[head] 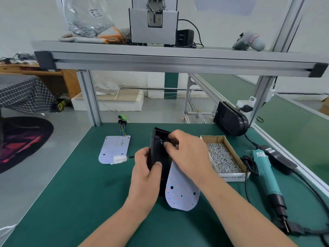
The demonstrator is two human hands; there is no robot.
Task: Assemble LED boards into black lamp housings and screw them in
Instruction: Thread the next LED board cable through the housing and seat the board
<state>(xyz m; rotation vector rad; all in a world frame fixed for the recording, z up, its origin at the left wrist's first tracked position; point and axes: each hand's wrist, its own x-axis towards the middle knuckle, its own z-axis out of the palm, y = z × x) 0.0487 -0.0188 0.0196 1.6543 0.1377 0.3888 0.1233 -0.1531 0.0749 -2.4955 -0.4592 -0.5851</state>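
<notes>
A black lamp housing (159, 154) stands tilted on its edge at the middle of the green table. My left hand (145, 172) grips its near left side, thumb on the inner face. My right hand (187, 152) reaches into the housing's upper part, its fingertips pinching something small and dark that I cannot make out. A white LED board (179, 191) with red dots leans against the housing under my right wrist. A second LED board (114, 148) with coloured wires lies flat to the left, and a white connector (119, 159) on a black lead lies on its near end.
A cardboard box of screws (223, 157) sits right of my hands. A teal electric screwdriver (267, 177) with its black cable lies further right. Another black housing (229, 119) leans against the frame post. An aluminium shelf (178, 57) spans overhead.
</notes>
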